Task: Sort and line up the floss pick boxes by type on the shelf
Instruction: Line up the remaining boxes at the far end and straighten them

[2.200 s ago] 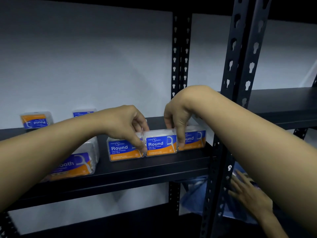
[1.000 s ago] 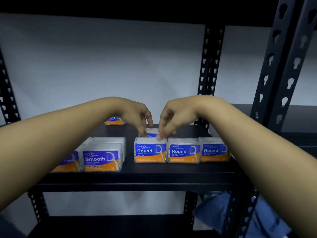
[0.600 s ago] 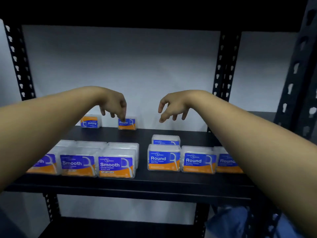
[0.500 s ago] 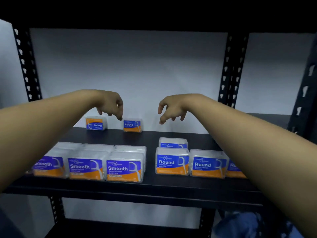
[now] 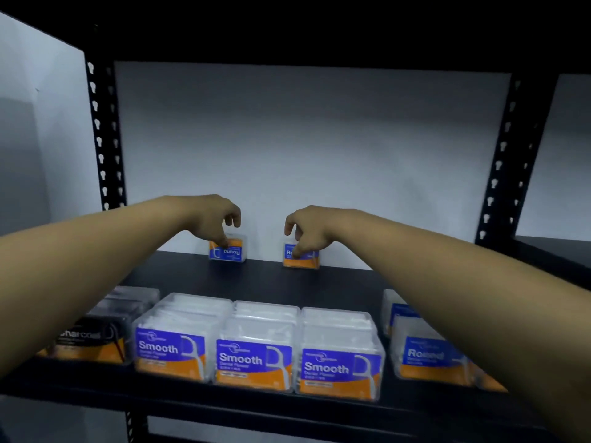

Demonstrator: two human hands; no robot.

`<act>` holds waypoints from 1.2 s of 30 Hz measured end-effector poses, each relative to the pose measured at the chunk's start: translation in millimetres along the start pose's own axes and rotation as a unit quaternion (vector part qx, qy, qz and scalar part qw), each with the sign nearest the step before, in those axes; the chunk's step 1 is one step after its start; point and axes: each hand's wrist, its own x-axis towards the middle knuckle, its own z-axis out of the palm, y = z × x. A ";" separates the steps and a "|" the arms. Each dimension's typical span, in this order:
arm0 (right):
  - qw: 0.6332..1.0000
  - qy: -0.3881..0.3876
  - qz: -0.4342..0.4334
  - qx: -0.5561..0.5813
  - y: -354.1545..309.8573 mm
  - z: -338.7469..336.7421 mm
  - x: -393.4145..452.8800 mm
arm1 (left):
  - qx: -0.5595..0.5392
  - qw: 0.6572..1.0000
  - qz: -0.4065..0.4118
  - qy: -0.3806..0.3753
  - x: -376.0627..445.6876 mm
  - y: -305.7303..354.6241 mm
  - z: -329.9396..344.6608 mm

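Two small Round floss boxes stand at the back of the black shelf [image 5: 345,282]. My left hand [image 5: 214,220] curls over the upside-down Round box [image 5: 235,252], thumb on its front. My right hand [image 5: 308,231] pinches the other Round box [image 5: 307,262] from above. Along the front edge stand a dark Charcoal box [image 5: 89,340] and three Smooth boxes [image 5: 169,350] [image 5: 254,359] [image 5: 339,369] side by side. Round boxes [image 5: 428,356] sit to their right, partly hidden by my right forearm.
Black perforated uprights rise at the left [image 5: 102,139] and right [image 5: 508,161] of the bay. A white wall [image 5: 303,155] closes the back. The shelf above casts the top dark. Bare shelf lies between the front row and the back boxes.
Both hands left the front Round row, rose, then reached to the back and came down onto the two rear Round boxes. The view moved left and closer.
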 end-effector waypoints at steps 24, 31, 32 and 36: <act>0.990 -0.023 0.065 -0.126 -17.3 22.2 46.9 | 0.194 0.978 0.075 0.030 54.9 -19.3 50.9; 0.990 -0.067 0.050 -0.112 -23.1 12.9 40.3 | 0.205 0.970 0.122 0.041 57.3 -31.5 53.9; 0.991 -0.077 0.048 -0.099 -24.3 9.6 39.8 | 0.214 0.968 0.130 0.031 57.3 -31.5 51.5; 0.988 -0.140 0.068 -0.004 -28.0 1.0 39.6 | 0.222 0.963 0.155 0.013 56.0 -30.3 40.9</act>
